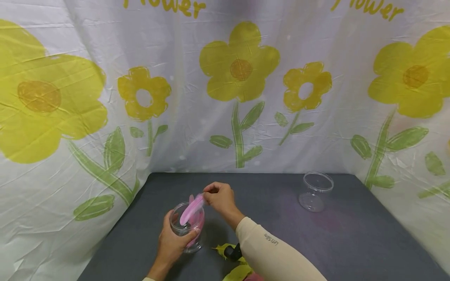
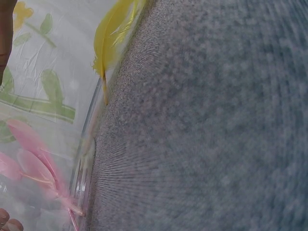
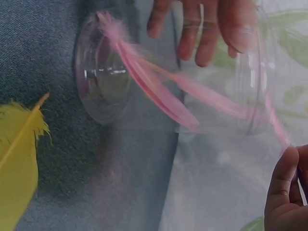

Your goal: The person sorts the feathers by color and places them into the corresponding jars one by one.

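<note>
My left hand [image 1: 173, 239] grips a clear plastic jar [image 1: 197, 247] round its side, thumb toward the front. Pink feathers [image 3: 159, 94] lean inside the jar, seen through its wall in the right wrist view. Between thumb and fingertips, my right hand [image 1: 222, 198] pinches another pink feather [image 1: 190, 212] by its end. This feather slants across the jar's mouth, its broad tip pointing down and left. The jar stands upright, its base close over the dark tabletop.
A second clear jar [image 1: 312, 202] stands at the back right of the dark table [image 1: 281, 234]. Yellow feathers [image 1: 239, 272] lie below my right forearm, with a small black object [image 1: 232, 252] and something pink beside them. A flower-printed curtain [image 1: 190, 148] hangs behind and along the sides.
</note>
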`<state>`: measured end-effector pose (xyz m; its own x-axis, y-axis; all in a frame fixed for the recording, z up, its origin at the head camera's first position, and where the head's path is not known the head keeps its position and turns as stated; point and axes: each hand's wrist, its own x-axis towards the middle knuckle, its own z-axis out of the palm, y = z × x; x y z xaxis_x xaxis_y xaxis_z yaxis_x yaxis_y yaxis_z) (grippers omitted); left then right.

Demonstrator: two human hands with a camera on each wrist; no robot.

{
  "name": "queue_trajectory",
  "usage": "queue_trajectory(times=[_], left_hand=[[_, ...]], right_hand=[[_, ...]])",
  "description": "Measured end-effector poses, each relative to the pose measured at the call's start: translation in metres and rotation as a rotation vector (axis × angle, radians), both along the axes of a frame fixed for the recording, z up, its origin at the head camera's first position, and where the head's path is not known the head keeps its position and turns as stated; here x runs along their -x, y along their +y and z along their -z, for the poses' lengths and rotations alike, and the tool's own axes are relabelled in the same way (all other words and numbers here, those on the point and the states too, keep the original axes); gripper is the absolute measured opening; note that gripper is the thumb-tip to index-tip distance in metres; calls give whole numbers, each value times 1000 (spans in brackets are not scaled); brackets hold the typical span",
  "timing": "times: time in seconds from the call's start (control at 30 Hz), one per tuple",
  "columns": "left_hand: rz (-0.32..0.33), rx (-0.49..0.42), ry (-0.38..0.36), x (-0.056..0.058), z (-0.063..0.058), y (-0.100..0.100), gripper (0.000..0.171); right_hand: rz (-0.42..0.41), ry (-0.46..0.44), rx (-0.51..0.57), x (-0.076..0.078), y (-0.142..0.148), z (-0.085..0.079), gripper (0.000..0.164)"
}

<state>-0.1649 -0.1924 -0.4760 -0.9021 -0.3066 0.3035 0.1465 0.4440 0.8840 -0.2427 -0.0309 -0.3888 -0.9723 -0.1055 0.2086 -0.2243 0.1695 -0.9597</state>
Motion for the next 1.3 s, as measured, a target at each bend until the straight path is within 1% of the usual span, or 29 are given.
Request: queue_trajectory(times=[0.27, 0.57, 0.8, 0.97, 1.17, 1.3], left_hand=[[2, -6, 0, -1, -1, 0, 104], [35, -26, -21, -1, -2, 1, 105], [19, -25, -4, 0, -1, 0, 105], [16, -24, -8, -1, 0, 0, 105], [15, -24, -16, 0, 0, 1, 106], [18, -25, -22, 0, 0, 0, 105]], right_hand=[[20, 78, -108, -2, -8, 9, 6], [35, 128, -186, -5, -15, 20, 5], [31, 132, -186, -6, -16, 21, 6], [29, 137, -175, -7, -16, 22, 7], [25, 163, -154, -8, -15, 23, 7], [-3, 193, -165, -10, -15, 23, 7]])
